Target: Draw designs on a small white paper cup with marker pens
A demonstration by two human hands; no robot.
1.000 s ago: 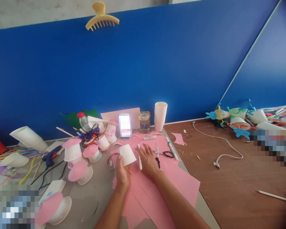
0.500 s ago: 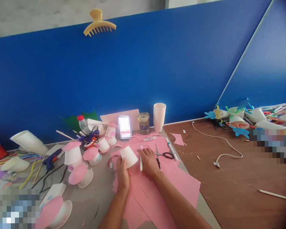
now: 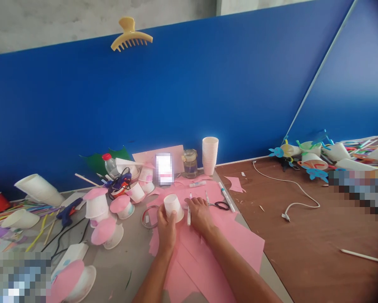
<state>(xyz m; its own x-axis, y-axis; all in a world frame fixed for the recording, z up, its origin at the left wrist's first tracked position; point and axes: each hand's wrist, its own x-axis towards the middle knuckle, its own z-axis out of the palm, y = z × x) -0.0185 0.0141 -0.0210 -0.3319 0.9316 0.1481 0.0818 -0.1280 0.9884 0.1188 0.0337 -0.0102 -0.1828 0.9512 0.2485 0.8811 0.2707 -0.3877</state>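
My left hand (image 3: 167, 229) is wrapped round a white paper cup (image 3: 170, 202), which stands bottom up with its wide rim low; the thumb presses on its side. Just right of the cup, my right hand (image 3: 200, 215) has its fingers bent over a white marker (image 3: 189, 215), the fingertips gripping it near the middle. Beneath both hands lie sheets of pink paper (image 3: 245, 244). Scissors (image 3: 222, 205) rest beside the right hand, partly covered by it.
At the back stand a phone (image 3: 164, 170), a glass jar (image 3: 190, 164) and a stack of paper cups (image 3: 210, 155). Cups with pink paper (image 3: 103, 230) and a glue gun (image 3: 69, 212) lie left. Another marker (image 3: 226, 197) and a white cable (image 3: 302, 185) are on the right.
The cup has turned from tilted to bottom up, and my left thumb has come round to its near side. My right fingers have closed in on the marker, which has shifted slightly right.
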